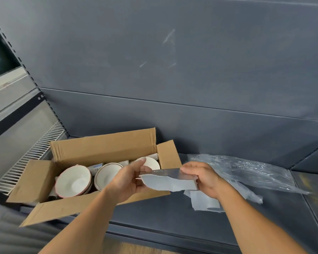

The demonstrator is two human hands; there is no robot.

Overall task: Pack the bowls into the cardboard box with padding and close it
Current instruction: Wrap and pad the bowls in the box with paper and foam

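Dark grey padded panels (173,70) are noted behind a desk (163,217) of the same grey. At the desk's left end a box (103,149) is set, with all four flaps folded open.

Three white bowls are seen inside in a row:
- The left bowl (73,182) has a pink rim, is tilted toward the viewer, and seems to be nested on another.
- The middle bowl (106,176) has a dark rim and is partly covered by the left hand.
- The right bowl (151,163) is at the far right corner.

Pale wadding is glimpsed between the bowls and the back wall.

A grey sheet (165,183) with a torn edge is held flat in the air by both hands, just in front of the box's right end.
- Left hand (128,180): the sheet's left end is pinched between thumb and fingers.
- Right hand (200,176): the fingers are curled over the right end, which is gripped.

More grey scraps (204,200) are laid on the desk under the right wrist. Crumpled clear film (246,171) is spread beside them, to the right. A white grille (31,156) is seen left of the box.
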